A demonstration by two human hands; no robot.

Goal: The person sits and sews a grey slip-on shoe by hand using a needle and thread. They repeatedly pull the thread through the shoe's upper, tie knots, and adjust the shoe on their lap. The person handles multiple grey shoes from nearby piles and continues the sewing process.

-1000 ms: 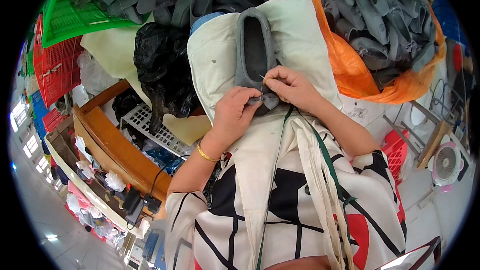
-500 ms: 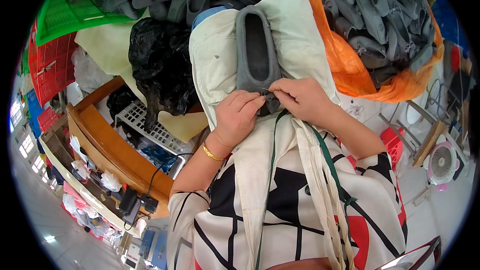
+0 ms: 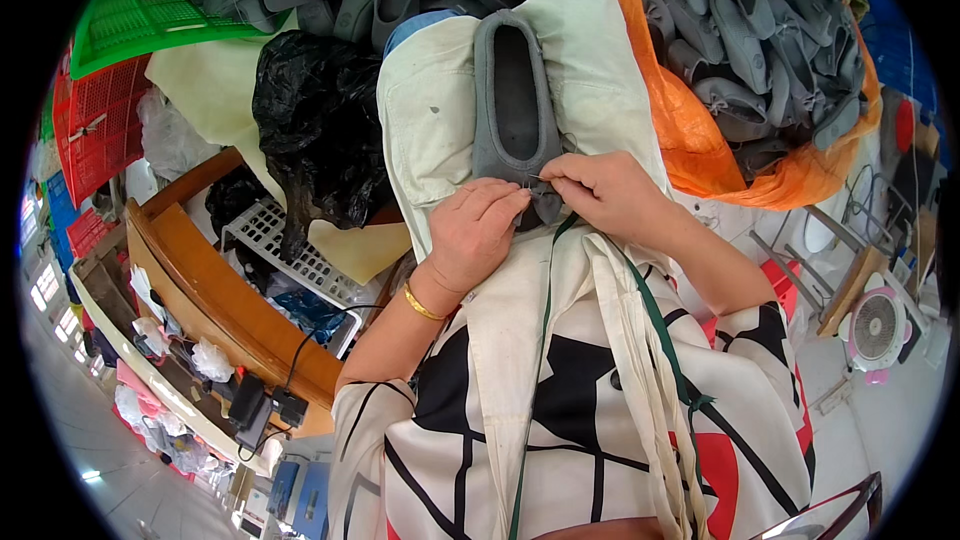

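A dark grey slipper (image 3: 515,100) lies on the pale cloth over my lap, its heel pointing away and its toe toward me. My left hand (image 3: 478,232) is closed, thumb and fingers pinching at the left side of the toe. From the right, my right hand (image 3: 606,196) meets it there, thumb and forefinger pressed together. A small dark grey piece (image 3: 545,206) shows between the hands at the toe. Something thin and pale glints by the fingertips, too fine to name. What the right fingertips hold is hidden.
Many grey slippers fill an orange bag (image 3: 690,155) at the far right; others heap up behind a green basket (image 3: 150,25) at the far left. A black plastic bag (image 3: 315,130), a white crate (image 3: 290,255) and a wooden bench (image 3: 215,290) stand left. A fan (image 3: 876,328) is right.
Both hands stay at the toe with barely any movement. The view has shifted slightly, so the surroundings sit a little further left.
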